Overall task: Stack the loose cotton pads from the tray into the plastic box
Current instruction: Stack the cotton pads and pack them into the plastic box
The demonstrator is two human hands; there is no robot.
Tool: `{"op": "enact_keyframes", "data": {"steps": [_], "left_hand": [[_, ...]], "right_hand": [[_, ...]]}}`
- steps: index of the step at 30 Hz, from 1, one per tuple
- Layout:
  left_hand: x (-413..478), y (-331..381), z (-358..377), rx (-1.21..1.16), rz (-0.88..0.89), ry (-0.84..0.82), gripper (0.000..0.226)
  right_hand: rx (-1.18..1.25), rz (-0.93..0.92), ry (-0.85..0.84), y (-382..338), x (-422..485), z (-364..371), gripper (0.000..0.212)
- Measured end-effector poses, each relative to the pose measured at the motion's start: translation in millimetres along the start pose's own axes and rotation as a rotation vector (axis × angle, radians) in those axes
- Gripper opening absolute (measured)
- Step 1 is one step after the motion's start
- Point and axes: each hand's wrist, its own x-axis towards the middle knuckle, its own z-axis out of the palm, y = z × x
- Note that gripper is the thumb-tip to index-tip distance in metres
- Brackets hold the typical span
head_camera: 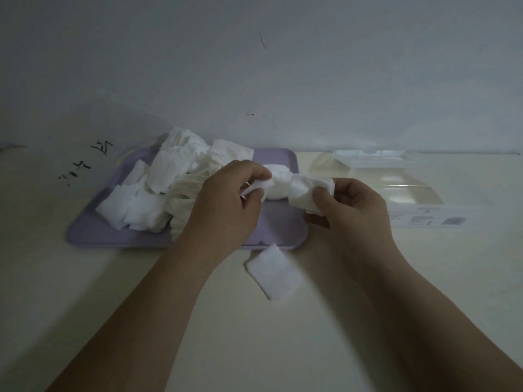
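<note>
A lilac tray (278,222) lies against the wall, and a heap of loose white cotton pads (158,182) covers its left half. Above the tray's right part, my left hand (226,205) pinches a cotton pad (261,185) at its fingertips. My right hand (353,213) pinches another pad (307,192) between thumb and fingers. The two pads meet between my hands, with more white cotton (278,182) behind them. A clear plastic box (396,188) sits to the right of the tray with its lid open against the wall. Its inside looks bare.
One square cotton pad (273,271) lies on the cream table just in front of the tray's near edge. The wall stands right behind the tray and box, with dark scribbles (85,162) at left. A label (427,220) is on the box's front.
</note>
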Motion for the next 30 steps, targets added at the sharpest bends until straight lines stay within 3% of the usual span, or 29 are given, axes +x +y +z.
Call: {"op": "enact_keyframes", "data": {"steps": [5,10,18,30], "left_hand": [[1.6,20.9,-14.7,-0.416,-0.188,-0.132,0.057],[-0.8,25.1,-10.4,-0.594,-0.193,-0.255,0.047],[-1.4,21.1,-3.2,-0.594,-0.283,-0.103,0.038],[-2.5,20.9,-0.3,-0.550,-0.265,-0.105,0.035]], "right_hand": [[-0.002,-0.003,-0.040,-2.6,-1.5,0.9,0.010],[0.088,0.020,-0.164,-8.6,-4.4,2.1,0.013],[0.164,0.052,-0.267,-6.0,-6.1,5.0,0.014],[0.191,0.071,-0.306,-3.9,-5.9,8.5,0.015]]}}
